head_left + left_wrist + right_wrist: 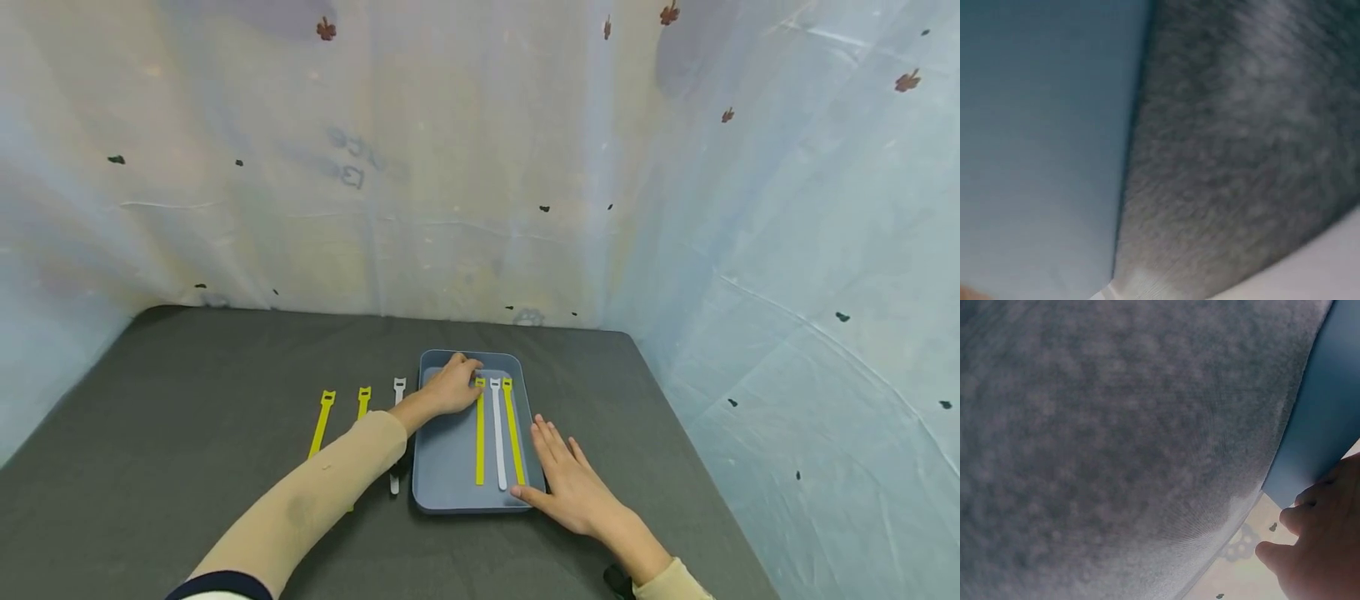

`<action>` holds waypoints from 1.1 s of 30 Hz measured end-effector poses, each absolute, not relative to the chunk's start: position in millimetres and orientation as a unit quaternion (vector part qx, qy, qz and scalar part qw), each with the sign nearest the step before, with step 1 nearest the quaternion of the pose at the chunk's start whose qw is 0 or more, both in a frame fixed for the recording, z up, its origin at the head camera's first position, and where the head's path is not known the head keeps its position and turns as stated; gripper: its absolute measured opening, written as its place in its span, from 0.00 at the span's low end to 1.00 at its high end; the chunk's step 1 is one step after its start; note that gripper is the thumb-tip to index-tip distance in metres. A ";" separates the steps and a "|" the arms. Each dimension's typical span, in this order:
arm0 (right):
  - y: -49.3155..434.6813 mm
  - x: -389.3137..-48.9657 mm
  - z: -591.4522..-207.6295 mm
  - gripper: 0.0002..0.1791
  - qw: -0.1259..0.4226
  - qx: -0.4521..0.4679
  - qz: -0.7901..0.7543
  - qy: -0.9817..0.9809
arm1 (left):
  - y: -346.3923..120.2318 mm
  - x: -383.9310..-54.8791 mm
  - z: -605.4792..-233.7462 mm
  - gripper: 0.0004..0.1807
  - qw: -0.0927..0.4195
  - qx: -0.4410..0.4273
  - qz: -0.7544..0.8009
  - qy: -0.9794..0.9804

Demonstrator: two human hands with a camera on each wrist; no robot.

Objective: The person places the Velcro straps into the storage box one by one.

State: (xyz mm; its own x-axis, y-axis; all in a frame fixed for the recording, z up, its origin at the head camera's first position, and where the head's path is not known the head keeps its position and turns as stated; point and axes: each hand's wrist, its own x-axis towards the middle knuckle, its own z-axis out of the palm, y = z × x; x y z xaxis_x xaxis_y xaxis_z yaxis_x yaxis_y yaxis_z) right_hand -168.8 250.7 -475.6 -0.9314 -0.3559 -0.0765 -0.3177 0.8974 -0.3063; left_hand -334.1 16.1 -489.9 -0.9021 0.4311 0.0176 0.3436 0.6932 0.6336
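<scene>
Yellow strap [480, 442] in tray [442, 471], left hand [453, 387] pinching it, right hand [572, 487] spread, dark tabletop [187, 442], patterned sheeting [465, 167] behind

Enclosure, curtained-booth type, building around it cannot be told; pale sheeting [450, 133], creased, hung as walls at 9, 12 and 3 o'clock; brown leaf prints [326, 29] higher up, grey paw prints [528, 317] along its lower edge at 12 o'clock; 1 table [187, 400], dark grey, fabric-like surface, reaching the sheeting.
</scene>
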 end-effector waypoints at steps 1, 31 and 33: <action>250.9 -168.5 -475.7 0.57 0.064 -0.174 -0.145 0.972 | 15.4 -334.2 -488.6 0.27 0.067 0.213 0.333 0.916; 251.7 -166.5 -476.9 0.56 0.050 -0.186 -0.150 0.970 | -70.7 -315.0 -430.2 0.29 -0.013 0.245 0.419 0.874; 251.7 -166.6 -476.6 0.57 0.051 -0.187 -0.150 0.970 | -81.7 -313.1 -429.7 0.29 -0.020 0.243 0.418 0.875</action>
State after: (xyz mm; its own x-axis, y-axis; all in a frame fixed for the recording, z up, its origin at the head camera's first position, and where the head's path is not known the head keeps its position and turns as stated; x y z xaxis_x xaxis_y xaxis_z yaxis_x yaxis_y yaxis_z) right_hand -166.6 251.7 -476.6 -0.9247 -0.3783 -0.0431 -0.3477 0.8852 -0.3092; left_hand -313.1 -81.7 -429.7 -0.8815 0.4077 0.2381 0.4413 0.5321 0.7226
